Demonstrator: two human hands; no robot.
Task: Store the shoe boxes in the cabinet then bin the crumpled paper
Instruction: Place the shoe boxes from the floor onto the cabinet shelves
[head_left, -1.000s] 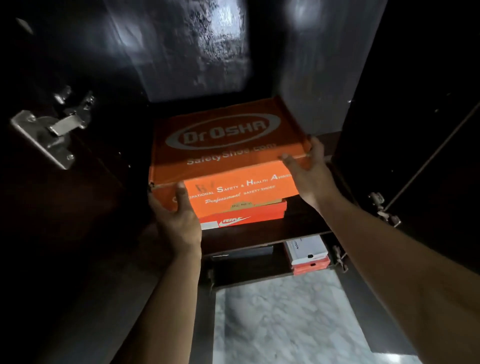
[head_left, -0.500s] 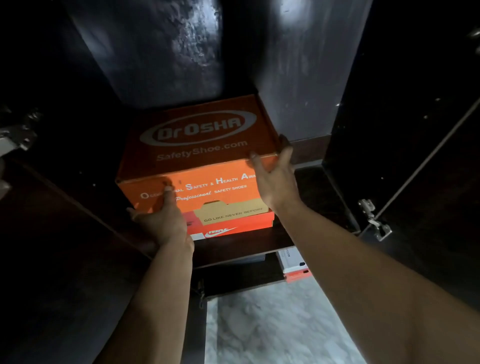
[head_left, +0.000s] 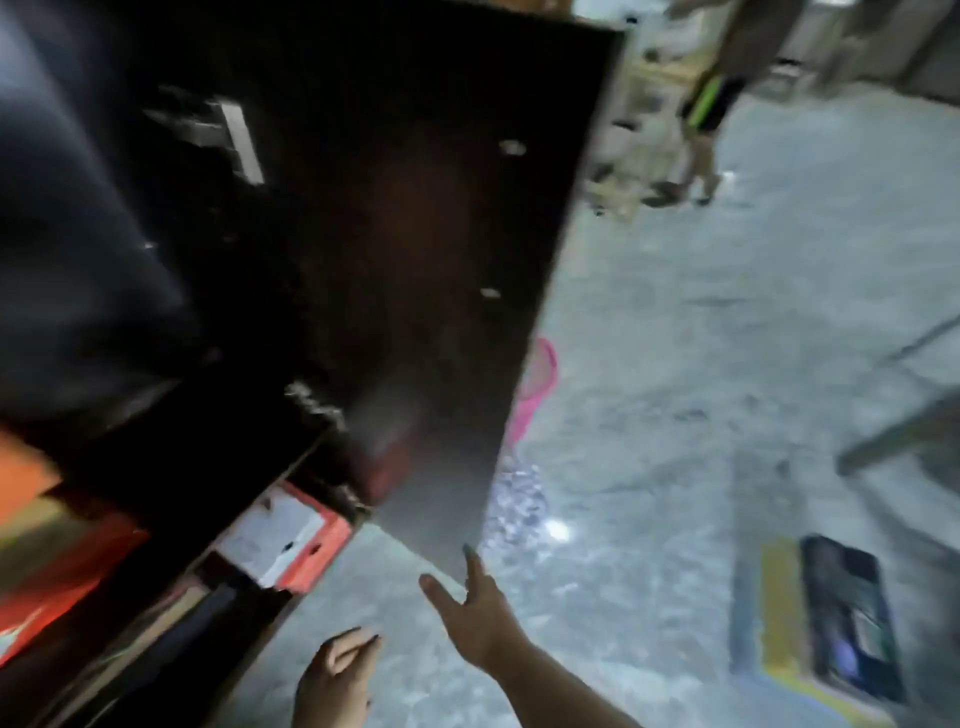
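Note:
The view is blurred. The dark cabinet's open door (head_left: 415, 249) fills the middle. An orange shoe box (head_left: 21, 478) and a red one (head_left: 57, 577) show at the left edge on a shelf. A white-and-orange box (head_left: 291, 535) lies on the shelf below. My right hand (head_left: 470, 610) is empty with fingers spread, just below the door's lower corner. My left hand (head_left: 337, 670) hangs lower, fingers curled in, holding nothing. A pale crumpled, shiny heap (head_left: 519, 499) lies on the floor beside the door edge.
A pink mesh basket (head_left: 537, 395) stands on the floor, partly hidden behind the door. A black and yellow flat item (head_left: 831, 618) lies on the marble floor at right. A grey frame or table leg (head_left: 893, 431) crosses the right side. A person (head_left: 706, 114) stands far back.
Both hands have let go of the orange box and dropped away from the shelf. The view has swung right, from the cabinet's inside to its open door and the floor.

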